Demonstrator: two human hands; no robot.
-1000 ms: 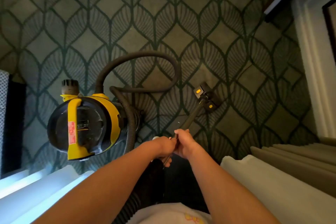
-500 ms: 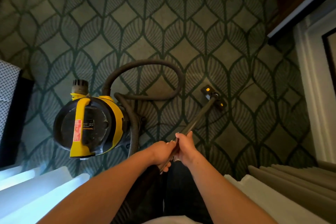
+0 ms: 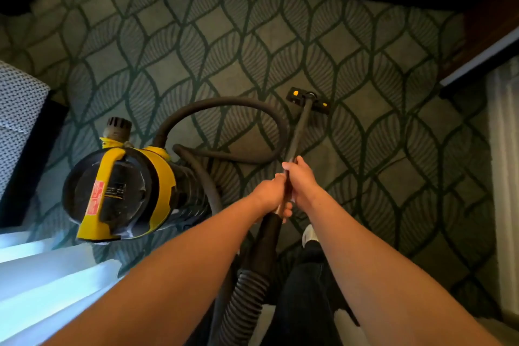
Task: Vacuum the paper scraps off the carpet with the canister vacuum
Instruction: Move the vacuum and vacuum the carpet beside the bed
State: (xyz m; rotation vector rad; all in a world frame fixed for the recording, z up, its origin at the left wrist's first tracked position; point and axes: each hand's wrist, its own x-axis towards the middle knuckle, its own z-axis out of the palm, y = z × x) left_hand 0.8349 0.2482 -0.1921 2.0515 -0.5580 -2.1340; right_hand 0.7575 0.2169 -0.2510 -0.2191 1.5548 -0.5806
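Both the left hand (image 3: pixel 271 194) and right hand (image 3: pixel 302 180) close fully around the dark metal wand (image 3: pixel 297 135); the looped grey ribbed hose (image 3: pixel 224 105) beside the black floor nozzle (image 3: pixel 307 100) could snag a stroke.

One yellow-and-black canister vacuum (image 3: pixel 119 191) is sitting on one green leaf-patterned carpet (image 3: pixel 224 36). One ribbed dark grey hose (image 3: pixel 224 104) is looping away from it, and one dark straight wand (image 3: pixel 299 132) is running out to one black floor nozzle (image 3: pixel 307 100), which is showing two small yellow spots. One red label is showing on the canister's end. Two bare hands are showing: one left hand (image 3: pixel 269 194) and one right hand (image 3: pixel 302 180), both wrapping around the single wand. One white shoe (image 3: pixel 309 234) is peeking out below them. One grey woven seat corner (image 3: pixel 19 109) is showing at the left edge. No paper scraps are countable on the carpet.
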